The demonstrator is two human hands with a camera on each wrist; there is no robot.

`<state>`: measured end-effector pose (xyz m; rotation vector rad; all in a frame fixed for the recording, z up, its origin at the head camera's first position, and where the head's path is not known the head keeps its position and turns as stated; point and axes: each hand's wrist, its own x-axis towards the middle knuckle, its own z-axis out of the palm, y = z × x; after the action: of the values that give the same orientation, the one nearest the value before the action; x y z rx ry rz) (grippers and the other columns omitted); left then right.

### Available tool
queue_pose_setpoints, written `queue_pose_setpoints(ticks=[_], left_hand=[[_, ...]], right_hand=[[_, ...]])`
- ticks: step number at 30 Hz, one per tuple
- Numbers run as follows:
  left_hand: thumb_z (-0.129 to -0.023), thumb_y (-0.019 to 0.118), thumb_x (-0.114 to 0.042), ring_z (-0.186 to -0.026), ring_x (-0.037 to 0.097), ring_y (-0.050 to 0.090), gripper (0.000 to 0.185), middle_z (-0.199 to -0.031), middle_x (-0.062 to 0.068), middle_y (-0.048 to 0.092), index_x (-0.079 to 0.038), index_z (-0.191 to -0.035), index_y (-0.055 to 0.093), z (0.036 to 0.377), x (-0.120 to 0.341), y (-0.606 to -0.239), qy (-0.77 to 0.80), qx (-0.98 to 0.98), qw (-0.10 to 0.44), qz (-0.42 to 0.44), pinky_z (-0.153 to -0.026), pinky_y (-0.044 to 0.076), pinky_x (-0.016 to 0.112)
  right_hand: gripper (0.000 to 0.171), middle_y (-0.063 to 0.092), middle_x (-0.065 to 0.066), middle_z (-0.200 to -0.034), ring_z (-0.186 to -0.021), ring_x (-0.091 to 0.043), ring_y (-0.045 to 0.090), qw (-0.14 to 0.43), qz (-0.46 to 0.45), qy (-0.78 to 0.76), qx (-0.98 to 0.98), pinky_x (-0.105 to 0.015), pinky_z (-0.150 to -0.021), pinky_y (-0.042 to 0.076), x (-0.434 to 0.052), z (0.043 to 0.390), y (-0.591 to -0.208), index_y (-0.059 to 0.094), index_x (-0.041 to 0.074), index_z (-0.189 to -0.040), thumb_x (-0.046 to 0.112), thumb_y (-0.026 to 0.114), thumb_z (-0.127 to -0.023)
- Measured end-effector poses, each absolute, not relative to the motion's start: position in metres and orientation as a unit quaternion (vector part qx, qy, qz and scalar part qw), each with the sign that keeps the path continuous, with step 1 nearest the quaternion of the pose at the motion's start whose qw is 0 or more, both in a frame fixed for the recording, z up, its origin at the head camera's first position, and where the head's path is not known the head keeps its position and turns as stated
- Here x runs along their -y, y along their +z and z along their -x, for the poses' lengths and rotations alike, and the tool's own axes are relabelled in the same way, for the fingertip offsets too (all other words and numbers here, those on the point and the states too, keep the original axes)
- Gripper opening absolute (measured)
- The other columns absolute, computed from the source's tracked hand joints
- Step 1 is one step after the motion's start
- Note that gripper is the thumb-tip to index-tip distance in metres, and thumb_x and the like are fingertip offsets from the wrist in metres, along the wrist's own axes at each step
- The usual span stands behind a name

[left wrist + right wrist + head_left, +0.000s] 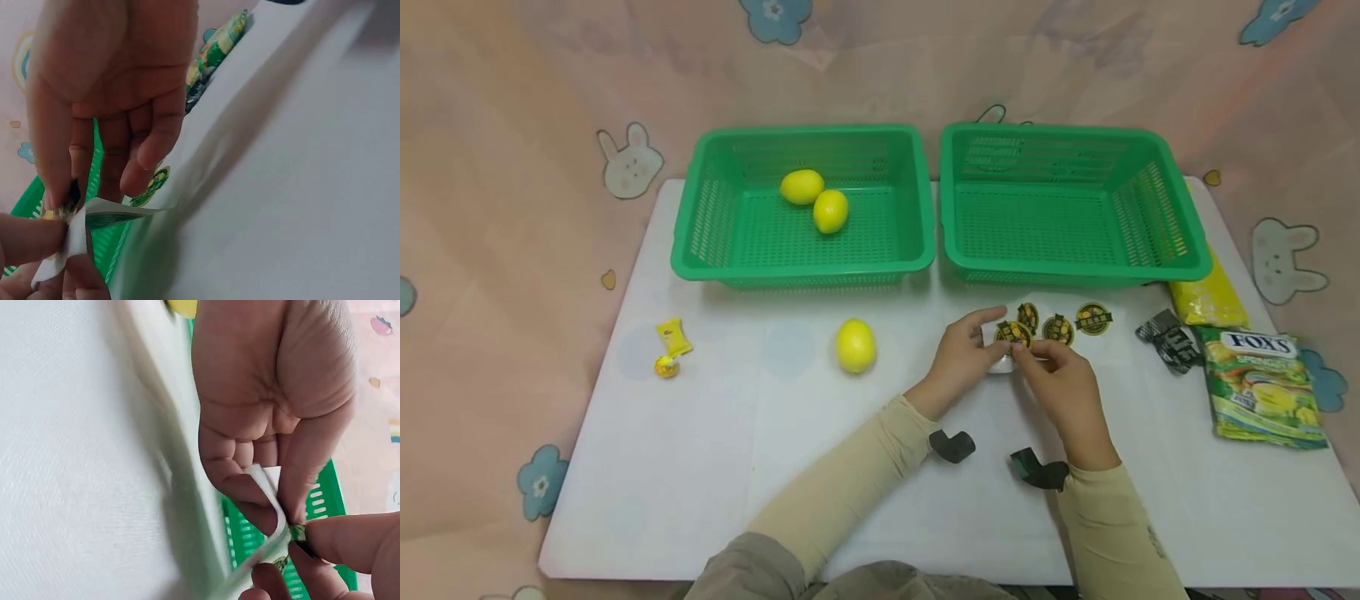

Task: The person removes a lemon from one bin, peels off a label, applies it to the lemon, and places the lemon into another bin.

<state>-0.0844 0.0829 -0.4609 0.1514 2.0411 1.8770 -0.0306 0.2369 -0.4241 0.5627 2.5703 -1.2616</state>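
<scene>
In the head view my left hand point(955, 358) and right hand point(1063, 387) meet over a round black-and-yellow sticker point(1012, 333) with white backing. The thumb and fingers of each hand pinch it. Close up, the white backing point(77, 234) is bent between my left fingers point(28, 240) and the larger right hand point(119, 81). In the right wrist view the curved white strip point(275, 500) runs between both hands' fingertips, which hide part of it. Several similar round stickers point(1093, 318) lie just beyond the hands.
Two green baskets stand at the back; the left basket point(790, 273) holds two lemons point(831, 212), the right basket point(1075, 273) shows a bare floor. Another lemon point(856, 346) sits mid-table. Wrapped candies point(673, 337) lie left; a black wrapper point(1172, 342), yellow packet point(1213, 296) and FOX'S bag point(1262, 392) lie right.
</scene>
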Motion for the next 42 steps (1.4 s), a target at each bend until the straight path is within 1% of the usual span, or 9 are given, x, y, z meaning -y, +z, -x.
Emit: queue_pose_setpoints(ticks=[1,5,10,18,22,26,28,35,42], left_hand=[[-0.101,0.075,-0.012,-0.068,0.022,0.051,0.051,-0.122,0.016,0.071,-0.016,-0.150,0.061,0.084,-0.082,-0.460,0.655,-0.732,0.176,-0.064,-0.062,0.043,0.029],[-0.105,0.070,-0.032,-0.090,0.024,0.063,0.062,-0.111,0.021,0.067,-0.018,-0.161,0.047,0.076,-0.071,-0.449,0.488,-0.852,0.116,-0.151,-0.074,0.052,0.032],[-0.106,0.064,-0.046,-0.110,0.025,0.062,0.057,-0.130,0.006,0.065,-0.017,-0.155,0.054,0.068,-0.036,-0.417,0.266,-0.933,-0.011,-0.240,-0.087,0.054,0.036],[-0.096,0.061,-0.072,-0.137,0.025,0.053,0.075,-0.146,-0.001,0.062,-0.018,-0.148,0.060,0.090,0.060,-0.421,0.257,-0.921,0.140,-0.257,-0.113,0.038,0.050],[-0.094,0.079,-0.051,-0.133,0.031,0.053,0.067,-0.145,0.004,0.058,-0.019,-0.149,0.059,0.083,0.101,-0.424,0.244,-0.918,0.180,-0.256,-0.111,0.042,0.052],[-0.093,0.082,-0.013,-0.125,0.032,0.055,0.058,-0.138,0.009,0.056,-0.017,-0.147,0.059,0.072,0.118,-0.422,0.290,-0.906,0.184,-0.247,-0.105,0.048,0.049],[-0.095,0.079,-0.010,-0.125,0.028,0.056,0.056,-0.139,0.008,0.055,-0.017,-0.147,0.058,0.071,0.114,-0.425,0.355,-0.894,0.171,-0.215,-0.104,0.050,0.046],[-0.095,0.084,-0.029,-0.132,0.030,0.055,0.077,-0.154,0.012,0.045,-0.008,-0.156,0.043,0.070,0.068,-0.431,0.745,-0.641,0.132,-0.129,-0.106,0.053,0.040],[-0.104,0.050,-0.069,-0.120,0.017,0.055,0.095,-0.142,0.009,0.049,0.012,-0.150,0.032,0.062,0.039,-0.429,0.819,-0.539,0.082,-0.179,-0.096,0.052,0.030]], right_hand=[[0.067,0.067,-0.023,-0.130,-0.110,-0.035,0.063,0.107,-0.196,-0.432,-0.874,-0.039,-0.079,0.053,-0.236,0.031,-0.425,0.063,0.000,-0.141,0.057,0.059,-0.105],[0.060,0.067,-0.023,-0.126,-0.104,-0.032,0.060,0.108,-0.197,-0.431,-0.874,-0.037,-0.077,0.049,-0.238,0.033,-0.426,0.065,-0.001,-0.133,0.052,0.057,-0.107],[0.060,0.065,-0.025,-0.134,-0.112,-0.036,0.060,0.148,-0.189,-0.408,-0.881,-0.042,-0.081,0.049,-0.244,0.037,-0.427,0.062,0.000,-0.128,0.055,0.053,-0.107],[0.065,0.059,-0.028,-0.143,-0.127,-0.044,0.055,0.172,-0.173,-0.407,-0.880,-0.056,-0.095,0.048,-0.248,0.039,-0.424,0.056,-0.003,-0.138,0.055,0.052,-0.108],[0.070,0.054,-0.028,-0.149,-0.130,-0.045,0.053,0.179,-0.157,-0.410,-0.880,-0.057,-0.094,0.049,-0.245,0.041,-0.419,0.054,-0.002,-0.144,0.058,0.052,-0.107],[0.070,0.054,-0.024,-0.149,-0.131,-0.044,0.051,0.195,-0.110,-0.421,-0.879,-0.054,-0.091,0.049,-0.234,0.046,-0.407,0.057,0.004,-0.141,0.064,0.051,-0.106],[0.066,0.056,-0.020,-0.145,-0.131,-0.041,0.050,0.202,-0.075,-0.440,-0.872,-0.053,-0.092,0.048,-0.224,0.049,-0.396,0.060,0.007,-0.138,0.064,0.050,-0.106],[0.044,0.052,-0.010,-0.154,-0.145,-0.033,0.043,0.180,0.067,-0.499,-0.845,-0.058,-0.110,0.041,-0.175,0.058,-0.354,0.064,0.005,-0.103,0.045,0.049,-0.113],[0.050,0.056,-0.006,-0.148,-0.141,-0.032,0.047,0.152,0.105,-0.426,-0.886,-0.058,-0.109,0.044,-0.155,0.066,-0.332,0.071,0.010,-0.104,0.050,0.044,-0.113]])
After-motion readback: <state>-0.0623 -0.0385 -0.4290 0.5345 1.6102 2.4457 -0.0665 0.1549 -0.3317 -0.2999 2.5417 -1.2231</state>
